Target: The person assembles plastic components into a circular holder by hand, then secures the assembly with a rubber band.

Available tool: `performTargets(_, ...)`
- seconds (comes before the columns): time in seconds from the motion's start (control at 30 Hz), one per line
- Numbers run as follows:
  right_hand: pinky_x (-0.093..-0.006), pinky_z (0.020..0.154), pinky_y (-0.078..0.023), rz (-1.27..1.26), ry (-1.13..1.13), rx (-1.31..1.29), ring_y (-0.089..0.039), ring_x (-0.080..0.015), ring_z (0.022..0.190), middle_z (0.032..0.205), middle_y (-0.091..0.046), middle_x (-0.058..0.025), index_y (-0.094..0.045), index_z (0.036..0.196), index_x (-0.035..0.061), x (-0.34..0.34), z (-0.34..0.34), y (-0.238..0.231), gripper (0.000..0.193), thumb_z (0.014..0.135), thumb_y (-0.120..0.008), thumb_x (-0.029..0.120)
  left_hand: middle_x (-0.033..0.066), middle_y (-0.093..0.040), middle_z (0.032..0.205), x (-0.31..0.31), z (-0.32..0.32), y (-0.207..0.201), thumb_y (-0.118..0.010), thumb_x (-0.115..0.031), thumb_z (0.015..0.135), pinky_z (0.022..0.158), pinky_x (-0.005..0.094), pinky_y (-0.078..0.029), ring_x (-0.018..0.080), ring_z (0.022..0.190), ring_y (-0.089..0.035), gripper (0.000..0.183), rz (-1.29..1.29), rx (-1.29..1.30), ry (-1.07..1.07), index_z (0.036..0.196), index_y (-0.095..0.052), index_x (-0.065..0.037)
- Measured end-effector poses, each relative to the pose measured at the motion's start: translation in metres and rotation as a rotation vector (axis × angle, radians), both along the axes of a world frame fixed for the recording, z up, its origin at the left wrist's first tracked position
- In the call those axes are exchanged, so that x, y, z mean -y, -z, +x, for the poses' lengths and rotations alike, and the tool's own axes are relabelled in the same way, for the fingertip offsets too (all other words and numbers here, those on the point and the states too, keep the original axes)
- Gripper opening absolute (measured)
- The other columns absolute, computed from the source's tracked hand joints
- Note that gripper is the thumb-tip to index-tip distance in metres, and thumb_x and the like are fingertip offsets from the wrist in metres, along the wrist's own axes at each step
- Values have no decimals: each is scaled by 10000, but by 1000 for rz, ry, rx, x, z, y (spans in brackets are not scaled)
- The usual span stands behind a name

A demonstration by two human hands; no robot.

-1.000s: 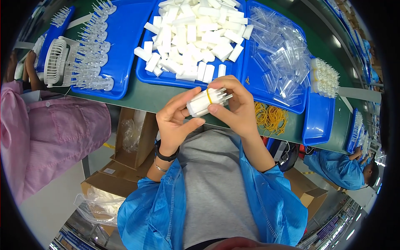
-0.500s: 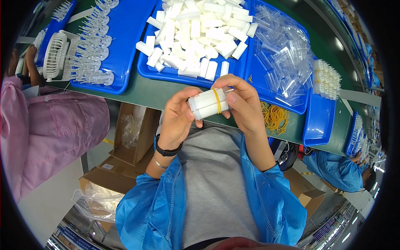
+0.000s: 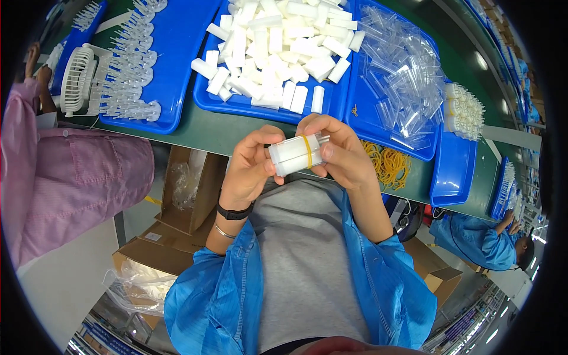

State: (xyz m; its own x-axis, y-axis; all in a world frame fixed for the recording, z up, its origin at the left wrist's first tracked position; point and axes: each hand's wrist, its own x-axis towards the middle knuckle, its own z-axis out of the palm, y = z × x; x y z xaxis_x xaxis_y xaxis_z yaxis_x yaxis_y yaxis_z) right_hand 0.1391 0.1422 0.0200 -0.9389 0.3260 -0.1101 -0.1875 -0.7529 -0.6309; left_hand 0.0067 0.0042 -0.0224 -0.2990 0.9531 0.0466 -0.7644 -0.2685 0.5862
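Between my hands, in front of the table edge, is a roughly cylindrical bundle (image 3: 291, 157) of white blocks with clear plastic around them. A yellow rubber band (image 3: 307, 151) circles it nearer its right end, where thin clear prongs stick out. My left hand (image 3: 248, 161) is closed round the bundle's left end with fingertips and thumb. The right hand (image 3: 344, 152) grips the right end beside the band, its thumb on the near side. Just beyond my hands, a blue tray (image 3: 260, 112) holds a heap of white foam-like blocks (image 3: 278, 47).
Clear plastic strips (image 3: 402, 77) fill a blue tray at right, with loose rubber bands (image 3: 390, 167) below. Banded bundles (image 3: 462, 112) sit by a shallow blue bin (image 3: 452, 183). At left are clear pronged parts (image 3: 133, 77), a white slatted fan-like part (image 3: 77, 80) and a pink-sleeved co-worker (image 3: 89, 171).
The bundle has turned slightly, and my fingers have shifted on both ends of it. The co-worker's arm at the left has moved a little.
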Motion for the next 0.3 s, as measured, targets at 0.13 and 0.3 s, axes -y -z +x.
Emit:
performTargets(0.13,-251,733,-482,531,175,11,-544,-160,945,1088,-532,-95,-570,1114,-1,0,1,-6,337,785,-638,-3,152,-517,1169,0,-7,-18,-657,-72,804,686,271,-570,198,981,-586,465,-159,-122,-113,1228,-486,14)
performTargets(0.3,-325,949,-420,801,255,-9,-520,-218,1096,1176,-514,-125,-530,1218,8,0,3,-12,437,792,-616,-33,167,-527,1199,-5,-6,-17,-621,-39,827,865,332,-502,248,1076,-560,419,-175,-380,-292,1223,-505,36)
